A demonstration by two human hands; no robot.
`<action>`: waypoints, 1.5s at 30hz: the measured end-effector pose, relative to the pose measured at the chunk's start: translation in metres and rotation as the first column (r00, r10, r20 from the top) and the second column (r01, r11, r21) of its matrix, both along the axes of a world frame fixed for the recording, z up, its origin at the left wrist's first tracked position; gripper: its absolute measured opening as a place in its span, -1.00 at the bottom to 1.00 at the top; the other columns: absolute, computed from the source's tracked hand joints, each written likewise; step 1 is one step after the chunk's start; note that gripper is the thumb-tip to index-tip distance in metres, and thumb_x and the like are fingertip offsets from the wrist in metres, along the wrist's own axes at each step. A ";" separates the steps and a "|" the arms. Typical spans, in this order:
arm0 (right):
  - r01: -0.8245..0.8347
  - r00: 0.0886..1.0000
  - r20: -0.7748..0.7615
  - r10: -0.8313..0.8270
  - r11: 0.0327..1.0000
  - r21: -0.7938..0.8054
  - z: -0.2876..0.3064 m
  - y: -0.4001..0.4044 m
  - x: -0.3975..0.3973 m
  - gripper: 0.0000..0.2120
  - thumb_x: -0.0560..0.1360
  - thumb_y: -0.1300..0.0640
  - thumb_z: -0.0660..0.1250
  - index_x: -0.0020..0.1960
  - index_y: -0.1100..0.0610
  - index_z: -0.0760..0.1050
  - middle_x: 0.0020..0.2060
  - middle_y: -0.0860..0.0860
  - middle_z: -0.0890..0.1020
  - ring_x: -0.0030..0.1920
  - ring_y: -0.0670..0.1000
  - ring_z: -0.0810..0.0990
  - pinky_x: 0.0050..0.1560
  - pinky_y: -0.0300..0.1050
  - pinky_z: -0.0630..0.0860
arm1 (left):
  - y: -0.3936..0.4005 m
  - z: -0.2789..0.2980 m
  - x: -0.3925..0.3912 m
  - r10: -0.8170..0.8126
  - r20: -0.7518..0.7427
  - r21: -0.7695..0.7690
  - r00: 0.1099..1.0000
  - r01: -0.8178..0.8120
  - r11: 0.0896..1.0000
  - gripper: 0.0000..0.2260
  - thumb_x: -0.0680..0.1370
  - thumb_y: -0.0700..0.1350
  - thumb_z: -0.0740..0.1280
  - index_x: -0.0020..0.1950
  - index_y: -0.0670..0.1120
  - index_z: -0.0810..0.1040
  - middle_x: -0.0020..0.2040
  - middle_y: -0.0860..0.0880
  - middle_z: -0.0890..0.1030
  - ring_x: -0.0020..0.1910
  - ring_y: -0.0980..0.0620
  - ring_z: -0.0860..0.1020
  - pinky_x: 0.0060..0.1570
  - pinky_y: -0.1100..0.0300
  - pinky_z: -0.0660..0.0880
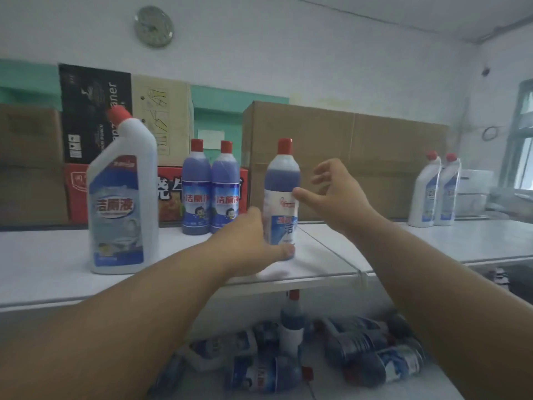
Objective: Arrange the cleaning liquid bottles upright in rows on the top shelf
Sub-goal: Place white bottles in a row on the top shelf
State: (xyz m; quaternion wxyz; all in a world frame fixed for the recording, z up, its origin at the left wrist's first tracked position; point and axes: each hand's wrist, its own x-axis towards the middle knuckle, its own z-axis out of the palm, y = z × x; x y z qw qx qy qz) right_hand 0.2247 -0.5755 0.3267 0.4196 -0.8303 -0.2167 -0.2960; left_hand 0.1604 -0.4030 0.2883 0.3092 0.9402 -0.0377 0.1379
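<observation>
Bottle: upright, near top shelf front edge.
Left hand: grip wraps its base.
Right hand: grip wide, thumb touching.
Risk: early release could topple it forward.

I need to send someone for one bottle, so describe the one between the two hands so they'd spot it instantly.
On the white top shelf, find the two brown boxes at the back. The straight red-capped bottle stands alone before them, near the shelf's front edge. Unlike the pair of purple bottles to its left, it shows purple only near the top.
</observation>
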 end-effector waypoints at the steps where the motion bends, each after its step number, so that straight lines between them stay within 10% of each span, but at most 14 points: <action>1: -0.086 0.995 -0.055 0.088 0.995 0.042 -0.001 0.000 0.007 -0.50 0.44 -0.01 0.53 0.26 0.07 0.39 0.05 -0.09 0.56 -0.01 -0.08 0.56 -0.12 -0.21 0.50 | -0.004 -0.003 0.006 0.038 0.000 -0.012 0.999 -0.038 0.999 -0.37 0.41 0.30 0.45 0.34 0.07 0.31 0.25 0.12 0.49 0.18 0.04 0.51 0.16 0.03 0.52; 8: -0.504 0.771 -0.305 0.559 0.828 0.245 0.004 0.008 0.038 -0.56 0.48 0.23 0.49 0.28 0.09 0.40 0.10 0.06 0.64 0.09 0.09 0.67 0.08 0.10 0.65 | -0.021 -0.015 0.026 0.156 0.058 -0.185 0.986 -0.143 0.972 -0.53 0.46 0.13 0.48 0.22 0.11 0.30 0.13 0.17 0.52 0.10 0.09 0.54 0.13 0.07 0.51; 33: -0.660 0.742 -0.024 0.670 0.736 0.150 0.035 0.169 -0.153 -0.53 0.40 0.00 0.53 0.23 0.12 0.49 0.00 0.04 0.70 -0.03 0.01 0.72 -0.01 0.03 0.68 | 0.145 0.012 -0.178 0.099 0.335 -0.108 0.937 -0.066 0.992 -0.66 0.49 0.15 0.44 0.15 0.29 0.34 0.05 0.31 0.56 -0.01 0.31 0.57 0.04 0.20 0.56; 45: -0.626 0.688 -0.224 0.690 0.721 0.296 0.013 0.377 -0.184 -0.60 0.45 0.06 0.50 0.21 0.06 0.44 0.05 0.01 0.66 0.01 0.03 0.69 0.02 0.09 0.67 | 0.348 0.016 -0.227 0.190 0.097 0.098 0.977 -0.200 0.975 -0.63 0.51 0.21 0.39 0.22 0.22 0.32 0.05 0.26 0.54 -0.02 0.21 0.56 0.03 0.17 0.57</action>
